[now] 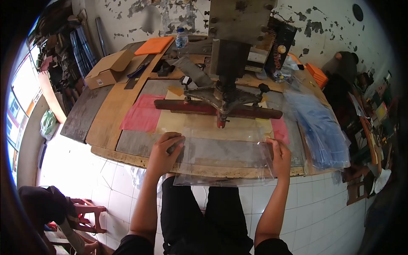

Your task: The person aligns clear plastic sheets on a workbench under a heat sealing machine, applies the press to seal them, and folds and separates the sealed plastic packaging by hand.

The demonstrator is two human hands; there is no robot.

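Observation:
A clear plastic sheet (225,155) stretches between my two hands, over the front edge of the worktable. My left hand (165,152) pinches its left side, fingers closed. On the opposite side, my right hand (278,155) grips the sheet between thumb and fingers. The sheet's near end hangs past the table edge above my lap. Just beyond it stands a press machine (223,91) with a long reddish bar (250,112) held over a pale yellow pad (170,121). Pink cloth (144,112) shows at the left of the pad.
A stack of clear bluish plastic sheets (321,131) lies on the right of the table. At the back left are a cardboard box (108,70), an orange folder (154,45) and a water bottle (182,39). Another person (51,216) sits at lower left beside a red stool (91,214).

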